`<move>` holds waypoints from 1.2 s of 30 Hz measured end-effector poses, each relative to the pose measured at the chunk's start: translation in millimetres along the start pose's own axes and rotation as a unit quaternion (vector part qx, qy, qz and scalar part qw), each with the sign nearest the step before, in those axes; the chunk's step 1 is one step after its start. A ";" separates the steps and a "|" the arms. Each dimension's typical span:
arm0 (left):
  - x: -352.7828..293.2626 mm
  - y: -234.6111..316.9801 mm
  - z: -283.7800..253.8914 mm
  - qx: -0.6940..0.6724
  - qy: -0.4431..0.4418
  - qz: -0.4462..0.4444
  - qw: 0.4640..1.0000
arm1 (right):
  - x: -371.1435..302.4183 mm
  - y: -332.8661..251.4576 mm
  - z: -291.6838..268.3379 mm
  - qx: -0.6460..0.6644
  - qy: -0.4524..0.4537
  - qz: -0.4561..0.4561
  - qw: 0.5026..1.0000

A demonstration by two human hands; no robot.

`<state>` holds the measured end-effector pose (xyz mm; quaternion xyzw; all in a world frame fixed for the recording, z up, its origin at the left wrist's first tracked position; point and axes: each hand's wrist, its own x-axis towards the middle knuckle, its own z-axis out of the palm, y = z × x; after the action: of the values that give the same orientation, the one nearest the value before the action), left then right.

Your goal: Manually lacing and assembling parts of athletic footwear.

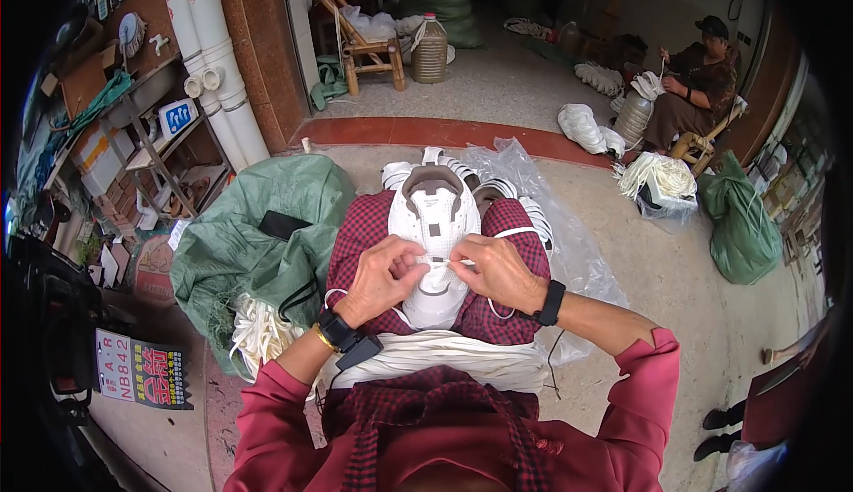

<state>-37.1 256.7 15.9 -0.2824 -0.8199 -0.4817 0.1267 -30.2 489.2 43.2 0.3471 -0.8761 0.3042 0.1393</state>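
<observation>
A white sneaker (435, 305) rests on my lap, on red-and-black checked cloth (360, 243), its grey-lined opening away from me. Over the front of its tongue, my left hand (386, 277) and my right hand (499, 272) face each other with fingers pinched. Between the fingertips runs a short piece of white shoelace, small and partly hidden by the fingers. Beyond my knees lie more white shoes (524, 212), partly covered. A thick bundle of white laces (444, 356) stretches across my lap, close to my waist.
To the left sits a green sack (258, 194) with a dark phone-like object (283, 224) on it and white laces (262, 330) spilling below. Clear plastic sheeting (569, 217) lies to the right. Another person (706, 79) sits at the far right near a laces-topped box (662, 186).
</observation>
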 end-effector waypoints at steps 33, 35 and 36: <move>-4.3 75.5 39.7 0.380 -0.093 0.425 0.816 | 14.8 26.7 5.7 0.657 0.066 0.326 0.677; 10.5 89.2 66.2 0.349 -0.111 0.490 0.791 | 14.2 20.6 7.7 0.653 0.081 0.324 0.680; 15.7 91.3 75.8 0.333 -0.123 0.491 0.796 | 15.5 14.9 8.1 0.642 0.090 0.332 0.685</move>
<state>8.5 361.8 50.8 -0.6444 -0.6893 -0.0137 0.3307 -51.9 484.5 37.5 0.0090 -0.5078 0.8484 -0.1493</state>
